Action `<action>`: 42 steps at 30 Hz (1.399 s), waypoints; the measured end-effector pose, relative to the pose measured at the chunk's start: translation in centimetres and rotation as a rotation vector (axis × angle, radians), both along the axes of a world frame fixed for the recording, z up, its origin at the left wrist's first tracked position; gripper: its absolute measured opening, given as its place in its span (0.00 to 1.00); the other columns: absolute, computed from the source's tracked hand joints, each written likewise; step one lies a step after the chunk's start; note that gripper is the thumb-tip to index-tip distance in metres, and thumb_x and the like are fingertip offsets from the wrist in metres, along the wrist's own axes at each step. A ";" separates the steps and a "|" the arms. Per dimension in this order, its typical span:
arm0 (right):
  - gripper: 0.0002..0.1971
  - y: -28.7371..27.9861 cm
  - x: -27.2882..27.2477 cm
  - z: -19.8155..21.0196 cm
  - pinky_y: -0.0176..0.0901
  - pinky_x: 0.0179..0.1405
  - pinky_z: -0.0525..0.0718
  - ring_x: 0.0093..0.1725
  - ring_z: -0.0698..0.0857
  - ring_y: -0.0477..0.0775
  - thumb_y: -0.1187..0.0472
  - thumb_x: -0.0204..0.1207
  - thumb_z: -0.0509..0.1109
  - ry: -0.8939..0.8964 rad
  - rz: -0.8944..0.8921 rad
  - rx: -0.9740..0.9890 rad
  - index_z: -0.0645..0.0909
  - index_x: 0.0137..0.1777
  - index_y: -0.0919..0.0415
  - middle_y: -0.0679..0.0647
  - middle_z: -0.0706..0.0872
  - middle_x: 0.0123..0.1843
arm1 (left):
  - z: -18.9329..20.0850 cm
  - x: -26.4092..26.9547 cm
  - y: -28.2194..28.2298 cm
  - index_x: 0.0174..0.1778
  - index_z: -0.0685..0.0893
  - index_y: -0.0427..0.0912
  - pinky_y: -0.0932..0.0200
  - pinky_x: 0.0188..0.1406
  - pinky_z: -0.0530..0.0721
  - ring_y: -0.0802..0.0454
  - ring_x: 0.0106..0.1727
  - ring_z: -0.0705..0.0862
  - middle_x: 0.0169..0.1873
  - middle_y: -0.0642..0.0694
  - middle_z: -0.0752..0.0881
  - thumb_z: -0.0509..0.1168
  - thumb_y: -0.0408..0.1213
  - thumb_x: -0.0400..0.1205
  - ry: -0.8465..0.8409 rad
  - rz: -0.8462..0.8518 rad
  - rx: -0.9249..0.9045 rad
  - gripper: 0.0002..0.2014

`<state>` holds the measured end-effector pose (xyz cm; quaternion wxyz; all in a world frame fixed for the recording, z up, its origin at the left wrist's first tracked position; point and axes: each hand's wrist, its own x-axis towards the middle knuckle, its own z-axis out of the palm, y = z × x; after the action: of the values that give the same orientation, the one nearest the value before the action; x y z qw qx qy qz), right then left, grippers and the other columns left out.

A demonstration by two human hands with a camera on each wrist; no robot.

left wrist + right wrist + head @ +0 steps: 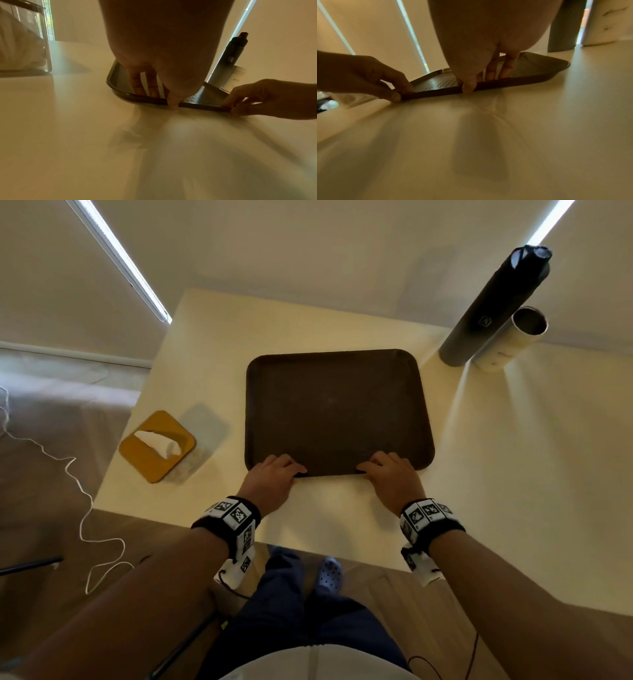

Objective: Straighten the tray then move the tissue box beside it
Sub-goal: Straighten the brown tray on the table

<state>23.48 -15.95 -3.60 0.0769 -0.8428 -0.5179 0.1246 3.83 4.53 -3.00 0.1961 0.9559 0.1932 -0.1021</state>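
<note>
1. Start with the two grips. The left hand [272, 482] and the right hand [394, 479] each pinch the near rim of the dark tray [337, 409], with the fingers on top inside the rim and the thumb on the outer edge. Both hands are clamped on the tray, one near each front corner.

2. Keep both pinches the same strength. If one hand pulls harder, the tray will turn the wrong way.

3. Between the two grips, the near rim looks almost even with the front edge of the table [329, 518] (the wide lens bends lines, so I cannot be sure it is fully straight). Make only tiny turns now, and check the rim against the table edge.

4. Slide the tray flat; do not lift it. It seems light and smooth, so it should glide easily.

5. Out past the left grip sits the tissue box [161, 445], with a yellow top and a white tissue poking out. It stands apart from the tray and is turned at an angle. It is the next job.

6. Far past the right grip stand a tall dark bottle [493, 306] and a pale tube [510, 340]. Do not push the tray back into them.
</note>
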 end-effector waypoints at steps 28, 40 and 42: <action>0.12 10.9 3.4 0.0 0.55 0.48 0.77 0.50 0.79 0.60 0.56 0.80 0.68 0.053 -0.280 0.030 0.84 0.62 0.50 0.55 0.82 0.51 | -0.1 8.2 12.4 0.64 0.84 0.50 0.46 0.55 0.78 0.44 0.60 0.79 0.57 0.47 0.83 0.61 0.40 0.86 -0.093 0.014 -0.003 0.13; 0.12 10.8 3.6 0.1 0.54 0.50 0.77 0.51 0.79 0.58 0.56 0.80 0.68 0.081 -0.273 0.003 0.84 0.62 0.49 0.54 0.82 0.52 | -0.5 7.8 12.1 0.65 0.84 0.52 0.47 0.56 0.78 0.46 0.60 0.79 0.58 0.49 0.83 0.61 0.41 0.86 -0.084 0.037 -0.004 0.14; 0.12 10.5 3.4 0.2 0.55 0.51 0.78 0.52 0.79 0.58 0.56 0.80 0.68 0.089 -0.275 -0.001 0.83 0.63 0.49 0.54 0.82 0.52 | -0.6 7.5 11.9 0.66 0.83 0.52 0.48 0.56 0.78 0.47 0.60 0.79 0.58 0.49 0.83 0.60 0.41 0.86 -0.084 0.027 -0.004 0.14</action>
<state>26.85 -5.45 -3.44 0.1157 -0.8996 -0.3934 0.1502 11.35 16.40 -3.59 0.2071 0.9563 0.1976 -0.0594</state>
